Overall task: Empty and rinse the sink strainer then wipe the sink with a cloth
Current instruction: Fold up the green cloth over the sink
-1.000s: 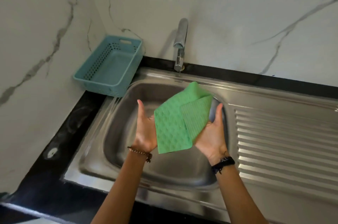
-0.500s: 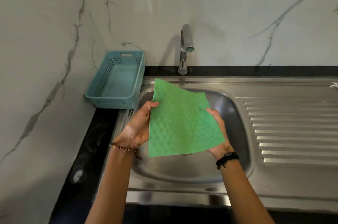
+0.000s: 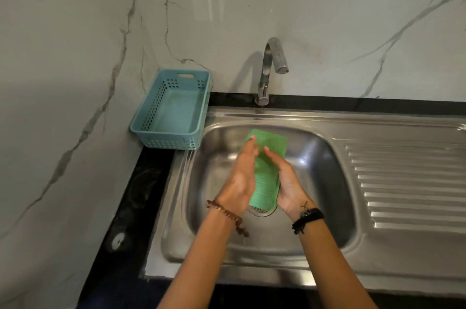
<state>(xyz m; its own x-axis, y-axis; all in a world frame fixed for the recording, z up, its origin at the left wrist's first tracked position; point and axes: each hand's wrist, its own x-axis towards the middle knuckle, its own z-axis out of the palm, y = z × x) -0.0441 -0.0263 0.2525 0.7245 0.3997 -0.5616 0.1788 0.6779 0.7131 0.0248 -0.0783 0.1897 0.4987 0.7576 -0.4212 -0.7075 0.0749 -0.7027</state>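
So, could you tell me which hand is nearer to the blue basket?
Left. The left hand presses the green cloth from the side facing the blue basket, while the right hand is on the cloth's far side, nearer the drainboard.

No text, label, brand, number or sign can be read anywhere in the frame. The green cloth (image 3: 267, 172) in the middle, the blue basket (image 3: 174, 109) at the left, the tap (image 3: 271, 69) above and the steel sink (image 3: 327, 165) all show plain surfaces without any writing.
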